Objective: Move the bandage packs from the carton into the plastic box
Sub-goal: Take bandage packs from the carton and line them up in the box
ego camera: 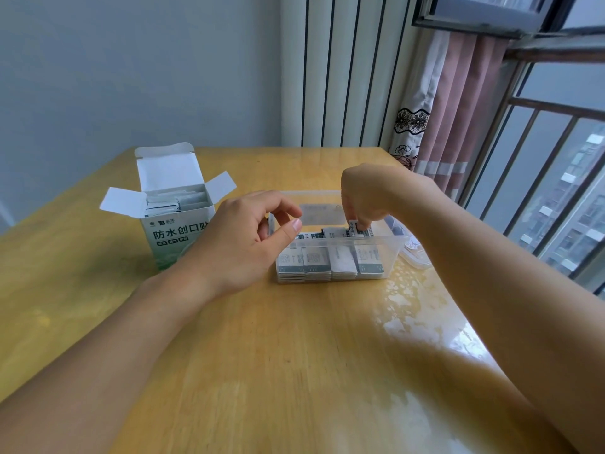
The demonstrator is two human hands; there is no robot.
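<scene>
Hands meet over a clear plastic box (330, 250) near the middle of the wooden desk (294, 355). The right hand (370, 198) reaches down from above into the box at about 2 o'clock from the desk's centre, its fingers curled and pinching a bandage pack (355, 228) by its top edge, so that grip is clamped on the pack. The pack stands upright among the others at the right half of the box. The left hand (242, 237) hovers at the box's left end, at 9 o'clock from it, thumb and forefinger bent toward each other with a gap between them; the grip holds nothing, though whether a fingertip touches the box rim cannot be told. Inside the box, stacked bandage packs (327, 262) fill the near side in four rows that show through the clear wall. The carton (173, 231) stands at 10 o'clock from the box, well apart from it, its flaps open and more packs (170, 204) visible inside. A clear lid (415, 253) lies just beside the box at 3 o'clock. A curtain (438, 103) hangs at 1 o'clock beside a barred window (556, 158).
</scene>
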